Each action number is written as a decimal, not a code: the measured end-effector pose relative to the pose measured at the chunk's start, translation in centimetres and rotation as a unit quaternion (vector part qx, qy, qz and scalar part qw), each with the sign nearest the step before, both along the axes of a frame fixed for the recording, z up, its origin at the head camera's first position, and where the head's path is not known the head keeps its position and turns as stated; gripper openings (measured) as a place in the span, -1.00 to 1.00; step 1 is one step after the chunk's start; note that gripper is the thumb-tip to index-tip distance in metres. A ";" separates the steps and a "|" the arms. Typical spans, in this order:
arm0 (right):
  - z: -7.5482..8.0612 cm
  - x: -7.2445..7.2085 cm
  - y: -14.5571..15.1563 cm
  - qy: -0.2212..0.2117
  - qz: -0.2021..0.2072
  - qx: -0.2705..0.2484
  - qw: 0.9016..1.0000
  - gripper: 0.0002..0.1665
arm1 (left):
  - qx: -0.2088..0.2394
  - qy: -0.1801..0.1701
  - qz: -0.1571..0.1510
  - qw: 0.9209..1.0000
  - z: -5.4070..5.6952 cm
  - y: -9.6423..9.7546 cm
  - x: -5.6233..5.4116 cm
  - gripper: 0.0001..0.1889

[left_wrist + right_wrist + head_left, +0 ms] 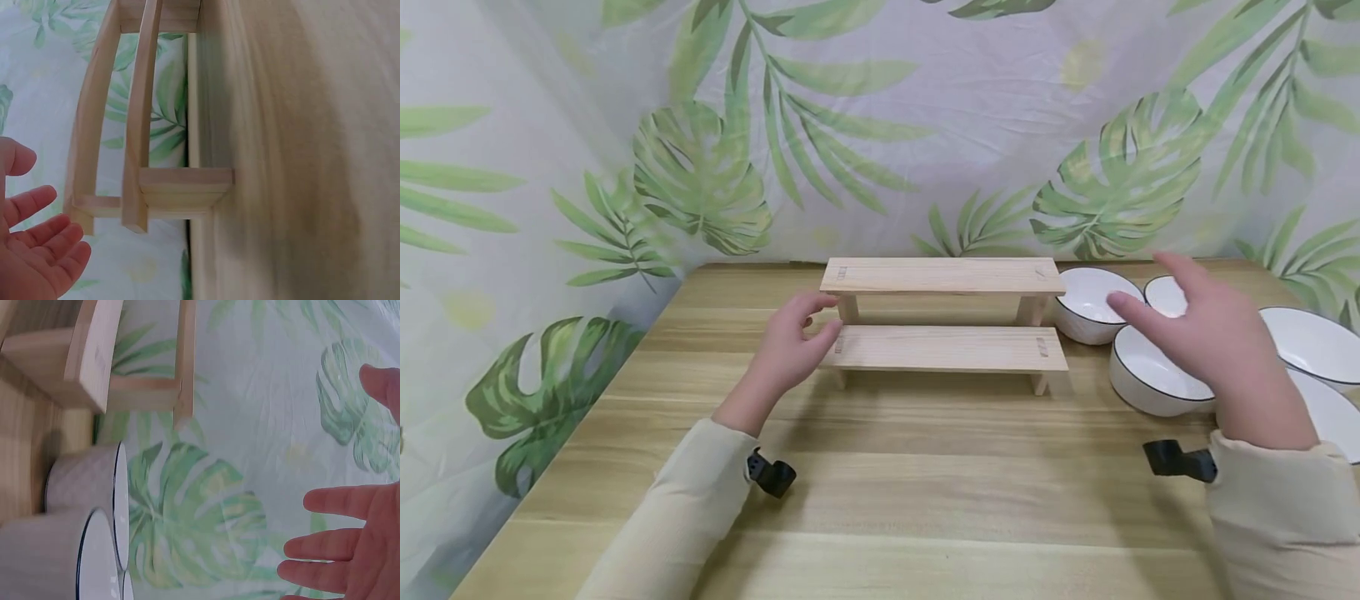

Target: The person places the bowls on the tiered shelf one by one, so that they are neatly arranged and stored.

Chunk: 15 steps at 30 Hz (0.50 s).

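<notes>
A two-tier wooden shelf (943, 348) with pale boards stands on the table toward the back. Right at its left end is my left hand (792, 343), fingers slightly bent and thumb apart, with nothing held. The left wrist view shows its loose fingers (47, 240) beside the shelf's end. My right hand (1221, 342) hovers over the white bowls at the right, thumb and fingers spread, holding nothing. Under it sits a deep white bowl (1138, 379) with a dark rim, partly covered by the hand. Another white bowl (1086, 304) stands close beside the shelf's right end.
A smaller white bowl (1161, 293) is behind the right hand. White plates (1315, 337) with dark rims lie at the far right, partly hidden by the right forearm. A leaf-patterned cloth (985, 142) hangs behind the wooden table (925, 500).
</notes>
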State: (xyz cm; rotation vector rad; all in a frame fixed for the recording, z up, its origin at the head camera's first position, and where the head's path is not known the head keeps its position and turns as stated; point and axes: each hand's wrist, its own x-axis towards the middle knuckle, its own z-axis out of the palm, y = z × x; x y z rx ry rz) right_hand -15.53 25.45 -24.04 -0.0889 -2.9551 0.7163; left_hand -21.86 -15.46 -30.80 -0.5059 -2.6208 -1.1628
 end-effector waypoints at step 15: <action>-3.1 2.6 6.3 0.036 -0.063 -0.058 0.996 -0.13 | 0.142 -0.141 0.053 0.978 -1.8 -0.8 -0.3 -0.65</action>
